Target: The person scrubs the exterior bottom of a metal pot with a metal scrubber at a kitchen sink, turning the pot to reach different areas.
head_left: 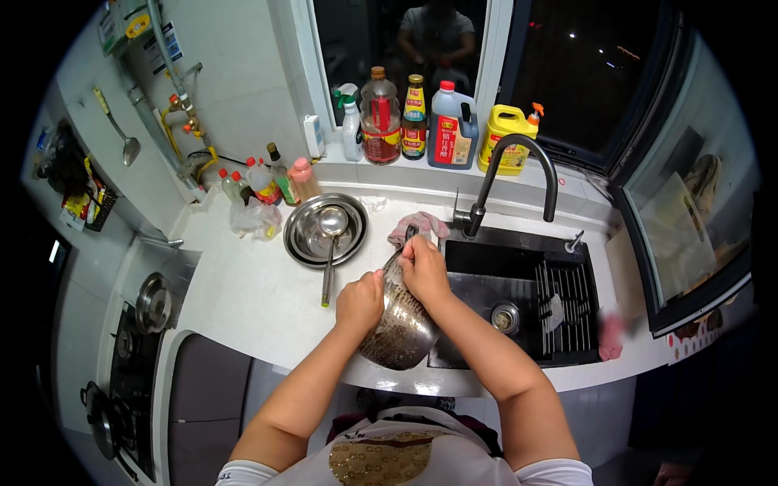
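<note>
Over the counter's front edge, just left of the sink, I hold a metal pot [397, 328] tilted, its shiny outer side mottled with brown stains. A short dark handle [412, 232] sticks up at its far end. My right hand [425, 269] is closed around the pot's far edge beside that handle. On the pot's left edge, my left hand [361, 304] is closed too. The inside of the pot is hidden from view. Nearby on the left, a ladle [332, 222] rests in stacked steel bowls [293, 243], its handle hanging over the rim.
To the right lies a black sink [470, 324] with a dark faucet [486, 182] and a drying rack [563, 296]. A pink cloth [421, 225] sits behind the pot. Several bottles [381, 121] line the windowsill; an open window [681, 219] juts in. A stove [130, 381] stands left.
</note>
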Demonstrator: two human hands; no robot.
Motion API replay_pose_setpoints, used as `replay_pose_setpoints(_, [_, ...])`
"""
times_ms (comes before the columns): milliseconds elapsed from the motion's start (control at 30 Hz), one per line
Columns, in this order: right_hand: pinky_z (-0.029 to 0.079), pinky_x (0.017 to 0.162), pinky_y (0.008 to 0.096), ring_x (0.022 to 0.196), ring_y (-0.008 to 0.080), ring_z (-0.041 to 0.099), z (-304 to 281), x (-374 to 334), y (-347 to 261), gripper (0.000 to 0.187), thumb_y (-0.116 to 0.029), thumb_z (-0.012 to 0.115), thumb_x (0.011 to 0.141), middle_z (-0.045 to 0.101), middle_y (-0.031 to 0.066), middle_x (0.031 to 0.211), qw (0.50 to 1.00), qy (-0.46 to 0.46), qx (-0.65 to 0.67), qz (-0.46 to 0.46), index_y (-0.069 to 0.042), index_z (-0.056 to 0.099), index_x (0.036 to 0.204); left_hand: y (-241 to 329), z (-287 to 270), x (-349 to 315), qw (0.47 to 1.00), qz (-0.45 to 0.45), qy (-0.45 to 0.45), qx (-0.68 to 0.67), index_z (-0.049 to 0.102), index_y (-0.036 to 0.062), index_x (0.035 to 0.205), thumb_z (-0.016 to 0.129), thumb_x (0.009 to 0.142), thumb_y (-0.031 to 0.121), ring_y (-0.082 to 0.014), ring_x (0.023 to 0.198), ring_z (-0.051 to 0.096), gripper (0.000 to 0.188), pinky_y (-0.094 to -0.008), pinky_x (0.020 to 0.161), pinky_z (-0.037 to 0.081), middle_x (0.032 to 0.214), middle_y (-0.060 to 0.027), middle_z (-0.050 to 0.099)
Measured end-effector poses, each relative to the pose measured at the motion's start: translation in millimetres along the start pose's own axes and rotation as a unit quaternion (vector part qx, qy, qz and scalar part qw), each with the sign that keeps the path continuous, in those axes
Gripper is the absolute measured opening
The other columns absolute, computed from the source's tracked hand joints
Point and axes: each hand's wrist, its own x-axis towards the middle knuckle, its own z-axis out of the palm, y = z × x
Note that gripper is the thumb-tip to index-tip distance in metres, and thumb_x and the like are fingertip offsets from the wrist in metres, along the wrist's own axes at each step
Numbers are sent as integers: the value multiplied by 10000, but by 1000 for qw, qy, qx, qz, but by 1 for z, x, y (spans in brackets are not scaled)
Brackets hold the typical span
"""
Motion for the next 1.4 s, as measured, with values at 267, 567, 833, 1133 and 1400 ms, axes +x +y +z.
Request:
replay_pose_setpoints(267, [459,711,422,799,332,560,-6,-15,-5,111,-39,636,762,591,129,775,998,-33,38,-37,-44,552,835,-4,2,0,1000,-9,-2,3,594,9,783,357,988,360,-469,685,598,470,-552,635,461,714,-271,618])
replay_pose_setpoints(567, [439,937,396,1094,360,532,-31,-35,0,393,-54,654,784,598,167,1101,997,-41,8,-65,-39,570,1167,-19,6,-14,998,11,47,-38,555,12,772,385,987,317,-490,634,556,410,-561,593,417,659,-279,578])
replay_pose_setpoints(833, [482,863,384,985,333,591,-15,-5,3,270,62,617,739,628,142,1014,970,-161,-28,-182,-25,631,994,-20,5,-16,998,20,48,-42,544,11,756,409,983,295,-492,608,537,387,-558,566,397,632,-271,556])
replay_pose_setpoints(1133, [436,942,367,1093,301,546,-27,-6,3,223,-94,689,757,548,154,1152,976,-191,89,-60,-43,651,970,-17,2,-16,1000,17,16,-16,574,12,817,369,987,341,-456,647,605,423,-538,610,469,662,-265,605])
replay_pose_setpoints(1400, [422,956,391,1102,334,540,-28,-15,0,320,-77,671,771,595,165,1146,988,-154,-15,15,-56,620,1086,-20,1,-17,1000,6,3,-14,572,18,799,373,986,345,-446,630,609,426,-537,586,472,654,-250,610])
